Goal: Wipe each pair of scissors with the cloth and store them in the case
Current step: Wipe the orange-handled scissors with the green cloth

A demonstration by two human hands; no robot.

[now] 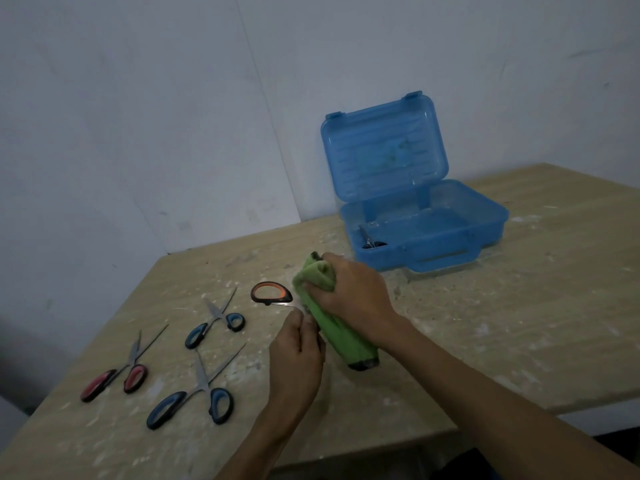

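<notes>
The right hand [349, 289] is closing its grip around the green cloth [329, 323], and the cloth is wrapping the blades of the orange scissors [272, 292]. The left hand [298, 348] is pinching the same scissors just beside the cloth, near the pivot; its fingers are closed on the metal, though the exact contact is partly hidden. Only one orange handle loop is showing, to the left of the cloth. A dark end is coming out of the bottom of the cloth roll; I cannot tell which part it is.

The long axis of the wrapped scissors is running from far-left to near-right, almost along the right forearm. So the wiping stroke, in my judgement, is going along this axis, with the left hand holding the tool steady.

The open blue case [422, 233] is lying beyond the right hand, on the far right of the desk [519, 306], and the right hand is nearer to it. One pair [369, 239] is already lying in its left compartment.

Three pairs are waiting on the desk to the left, well apart from the case: a small blue pair [214, 323], a red pair [114, 375] and a large blue pair [194, 393]. The left hand is nearer to these.
</notes>
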